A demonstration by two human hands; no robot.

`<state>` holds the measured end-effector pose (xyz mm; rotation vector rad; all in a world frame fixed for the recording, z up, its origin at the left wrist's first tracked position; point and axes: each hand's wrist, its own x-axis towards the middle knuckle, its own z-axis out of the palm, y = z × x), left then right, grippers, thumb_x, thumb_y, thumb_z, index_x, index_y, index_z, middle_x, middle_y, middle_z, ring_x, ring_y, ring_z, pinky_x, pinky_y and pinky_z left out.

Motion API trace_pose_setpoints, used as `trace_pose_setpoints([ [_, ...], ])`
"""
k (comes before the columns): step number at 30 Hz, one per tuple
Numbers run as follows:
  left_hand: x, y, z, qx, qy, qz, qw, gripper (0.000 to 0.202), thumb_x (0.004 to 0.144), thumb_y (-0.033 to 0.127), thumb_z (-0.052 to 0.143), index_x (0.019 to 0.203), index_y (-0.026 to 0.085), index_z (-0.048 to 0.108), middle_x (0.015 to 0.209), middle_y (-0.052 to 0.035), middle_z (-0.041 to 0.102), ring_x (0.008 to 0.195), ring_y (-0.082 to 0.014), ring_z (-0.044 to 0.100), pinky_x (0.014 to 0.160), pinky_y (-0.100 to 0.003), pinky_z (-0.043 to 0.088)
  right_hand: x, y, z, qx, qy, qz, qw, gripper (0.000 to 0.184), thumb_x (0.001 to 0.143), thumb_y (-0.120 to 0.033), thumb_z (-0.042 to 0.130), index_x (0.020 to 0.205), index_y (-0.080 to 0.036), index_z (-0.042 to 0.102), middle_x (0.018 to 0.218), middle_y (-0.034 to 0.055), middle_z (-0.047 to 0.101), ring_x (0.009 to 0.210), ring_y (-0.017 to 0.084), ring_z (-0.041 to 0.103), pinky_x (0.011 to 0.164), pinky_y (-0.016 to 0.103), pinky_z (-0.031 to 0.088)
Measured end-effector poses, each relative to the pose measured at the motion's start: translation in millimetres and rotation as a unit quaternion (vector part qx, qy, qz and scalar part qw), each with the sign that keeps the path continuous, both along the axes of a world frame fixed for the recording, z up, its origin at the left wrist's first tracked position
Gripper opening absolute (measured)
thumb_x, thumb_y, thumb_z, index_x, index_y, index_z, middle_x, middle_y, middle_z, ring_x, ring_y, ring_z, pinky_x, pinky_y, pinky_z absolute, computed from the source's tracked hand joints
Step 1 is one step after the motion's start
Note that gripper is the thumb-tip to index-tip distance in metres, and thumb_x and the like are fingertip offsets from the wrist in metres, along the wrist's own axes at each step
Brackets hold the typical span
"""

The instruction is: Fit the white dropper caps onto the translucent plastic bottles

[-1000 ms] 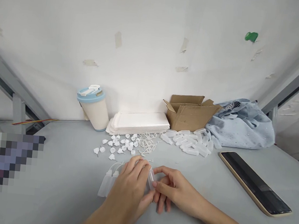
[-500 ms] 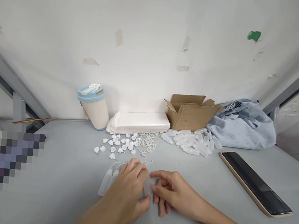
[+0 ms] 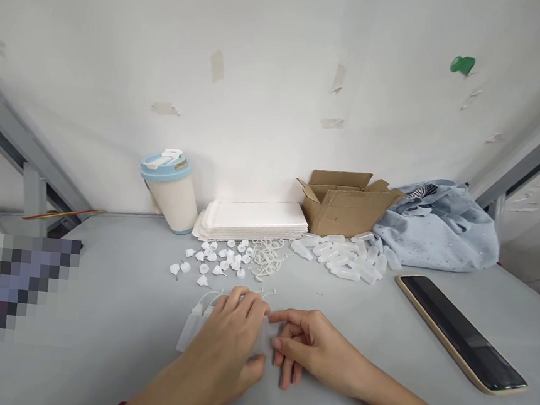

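Note:
Small translucent plastic bottles (image 3: 188, 333) lie flat side by side on the grey table, with white caps and thin bent tubes at their far ends. My left hand (image 3: 233, 331) arches over the row, its bent fingers at the cap ends and its thumb by the near ends, closed around bottles that it mostly hides. The rightmost bottle (image 3: 262, 337) shows between my hands. At its right side, my right hand (image 3: 309, 348) has its index finger stretched out and its thumb apart, the other fingers loosely curled. Both fingertips are at or close to that bottle's edge.
Loose white caps (image 3: 224, 265), thin tubes (image 3: 268, 257) and more bottles (image 3: 348, 256) lie farther back. Behind them are a stack of white cartons (image 3: 259, 217), a cardboard box (image 3: 354, 213), a cup (image 3: 173, 197) and blue cloth (image 3: 442, 233). A phone (image 3: 459, 332) lies right.
The rightmost bottle has shifted slightly left, closer against the row. My left thumb and right fingertips have moved a little left too.

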<state>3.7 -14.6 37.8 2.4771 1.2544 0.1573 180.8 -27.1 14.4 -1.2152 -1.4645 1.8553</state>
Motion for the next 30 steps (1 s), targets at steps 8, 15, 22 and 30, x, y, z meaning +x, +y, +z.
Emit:
trace_pose_setpoints([
  [8,-1,0,-2.6,0.003,0.004,-0.001,1.000,0.032,0.064,0.013,0.047,0.095,0.018,0.053,0.104,-0.0076,0.056,0.104,-0.0281,0.043,0.084,-0.042,0.041,1,1,-0.2,-0.002,0.006,0.006,1.000,0.043,0.083,-0.031,0.055,0.120,-0.010,0.052,0.070,0.0011,0.062,0.051,0.011,0.063,0.047,0.020,0.044],
  [15,-1,0,-2.6,-0.006,0.000,0.002,1.000,0.034,0.063,0.011,0.049,0.096,0.017,0.053,0.103,-0.0077,0.056,0.103,-0.0282,0.044,0.084,-0.043,0.041,0,1,-1.1,-0.001,0.002,0.010,1.000,0.043,0.083,-0.032,0.055,0.119,-0.010,0.051,0.069,0.0011,0.062,0.050,0.011,0.062,0.047,0.020,0.044],
  [22,-11,8,6.3,0.005,-0.096,0.038,0.995,0.024,0.085,0.030,0.047,0.106,0.020,0.051,0.111,-0.0075,0.054,0.108,-0.0250,0.045,0.089,-0.042,0.043,16,19,2.4,0.164,-0.091,-0.073,0.980,0.035,0.086,-0.034,0.050,0.113,-0.013,0.053,0.069,0.0010,0.060,0.051,0.012,0.058,0.049,0.025,0.047],
  [30,-16,27,-2.2,0.104,-0.062,0.024,0.992,0.034,0.093,0.023,0.029,0.119,0.020,0.051,0.130,-0.0066,0.049,0.128,-0.0285,0.028,0.100,-0.050,0.033,54,60,-11.1,0.545,-0.417,-0.128,0.716,0.036,0.090,-0.023,0.041,0.123,-0.011,0.045,0.120,0.0194,0.051,0.113,0.028,0.048,0.089,0.043,0.045],
])
